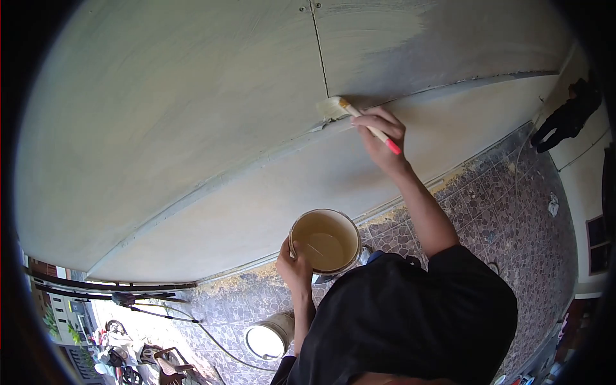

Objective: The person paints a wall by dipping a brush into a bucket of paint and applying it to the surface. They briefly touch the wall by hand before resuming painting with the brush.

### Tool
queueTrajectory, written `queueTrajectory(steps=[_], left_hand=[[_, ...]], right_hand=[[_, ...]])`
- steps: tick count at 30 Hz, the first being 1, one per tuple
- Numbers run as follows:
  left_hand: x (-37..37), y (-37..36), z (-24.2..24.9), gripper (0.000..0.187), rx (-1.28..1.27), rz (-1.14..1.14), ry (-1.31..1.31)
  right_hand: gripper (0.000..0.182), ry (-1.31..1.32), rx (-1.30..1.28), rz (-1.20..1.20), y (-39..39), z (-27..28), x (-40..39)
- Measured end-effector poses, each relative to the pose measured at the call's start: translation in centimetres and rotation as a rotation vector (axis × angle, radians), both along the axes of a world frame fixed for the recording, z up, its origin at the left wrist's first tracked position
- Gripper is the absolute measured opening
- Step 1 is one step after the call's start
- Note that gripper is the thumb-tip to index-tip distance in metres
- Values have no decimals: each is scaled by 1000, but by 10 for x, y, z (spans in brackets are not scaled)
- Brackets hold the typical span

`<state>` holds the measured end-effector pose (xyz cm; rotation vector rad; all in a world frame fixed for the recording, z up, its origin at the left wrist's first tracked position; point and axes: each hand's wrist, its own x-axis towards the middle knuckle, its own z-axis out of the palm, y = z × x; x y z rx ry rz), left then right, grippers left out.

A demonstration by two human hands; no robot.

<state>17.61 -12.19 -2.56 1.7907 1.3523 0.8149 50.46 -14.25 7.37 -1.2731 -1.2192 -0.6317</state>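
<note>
In my right hand (380, 133) is a paintbrush (364, 120) with a pale wooden handle and a red end. Its bristles press on the wall panel (192, 109), at the foot of a vertical seam and just above a ledge. A wet-looking patch lies around the bristle tips. My left hand (295, 268) grips the rim and side of a paint bucket (326, 239) close to my body. The bucket is tilted so its inside shows, with thin beige liquid at the bottom. My fingers under the bucket are hidden.
Below the ledge runs a lower wall band (256, 205). A second bucket (274, 335) with a white top stands on the patterned tile floor (494, 199). A hose (224, 350) crosses the floor nearby. Another person (564, 119) in dark clothes is far right; a chair (172, 367) stands lower left.
</note>
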Motion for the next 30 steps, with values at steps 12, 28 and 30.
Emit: queueTrajectory(steps=[12, 28, 30], left_hand=[[1, -7, 9, 27, 25, -32, 1], [-16, -17, -1, 27, -5, 35, 2], [-14, -17, -2, 28, 11, 16, 11]], right_hand=[[19, 1, -42, 134, 26, 3, -66], [24, 2, 210, -322, 50, 5, -57], [24, 5, 179, -119, 71, 7, -101]])
